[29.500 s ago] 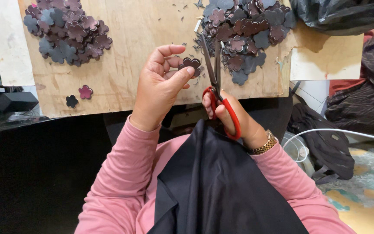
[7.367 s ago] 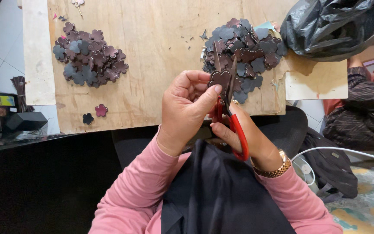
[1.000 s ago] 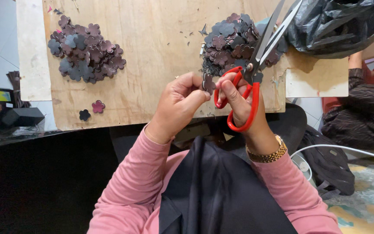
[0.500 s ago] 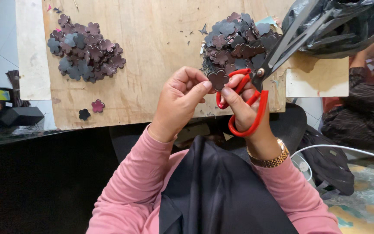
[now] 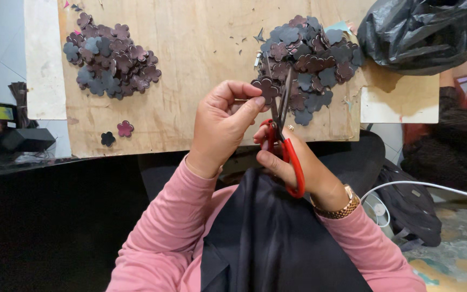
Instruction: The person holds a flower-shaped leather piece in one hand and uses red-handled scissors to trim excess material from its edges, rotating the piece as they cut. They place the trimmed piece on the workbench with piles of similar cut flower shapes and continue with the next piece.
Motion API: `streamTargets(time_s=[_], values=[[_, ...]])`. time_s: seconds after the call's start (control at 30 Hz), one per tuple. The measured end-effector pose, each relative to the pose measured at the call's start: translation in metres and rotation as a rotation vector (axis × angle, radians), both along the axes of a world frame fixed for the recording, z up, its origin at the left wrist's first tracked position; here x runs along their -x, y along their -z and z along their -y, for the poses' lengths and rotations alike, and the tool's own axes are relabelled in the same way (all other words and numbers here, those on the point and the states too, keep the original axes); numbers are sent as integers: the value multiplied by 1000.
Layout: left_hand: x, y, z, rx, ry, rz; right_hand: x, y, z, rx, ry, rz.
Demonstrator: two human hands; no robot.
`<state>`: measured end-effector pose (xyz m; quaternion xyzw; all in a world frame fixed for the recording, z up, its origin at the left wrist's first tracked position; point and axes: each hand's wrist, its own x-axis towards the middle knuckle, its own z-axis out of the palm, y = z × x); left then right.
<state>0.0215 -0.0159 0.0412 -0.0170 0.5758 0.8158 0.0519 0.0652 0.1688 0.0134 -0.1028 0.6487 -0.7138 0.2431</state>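
The left hand (image 5: 224, 127) pinches a small dark flower piece (image 5: 266, 88) between thumb and fingertips, above the wooden board (image 5: 190, 70). The right hand (image 5: 293, 162) holds the red scissors (image 5: 280, 125) with fingers through the handles; the blades stand a little open around the edge of the flower piece. One heap of flower pieces (image 5: 314, 57) lies just behind the hands, another heap (image 5: 109, 57) is far to the left. A black plastic bag (image 5: 428, 32) sits at the right corner.

A dark, flower-shaped leather piece (image 5: 268, 88) stands upright, pinched at its left edge. Red-handled scissors (image 5: 282, 135) point far, blades closing on its right edge.
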Motion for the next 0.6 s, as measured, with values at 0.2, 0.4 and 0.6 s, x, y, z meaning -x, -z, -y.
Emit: streamTargets(time_s=[0.2,0.4,0.6], values=[[-2,-1,1,-27,-3,-4,1,1,1,-49,-27,-37],[-5,-1,-2,24,-31,-19,0,9,1,-9,-21,-171],[-6,2,-6,4,-49,-37,1,18,2,52,6,-109]])
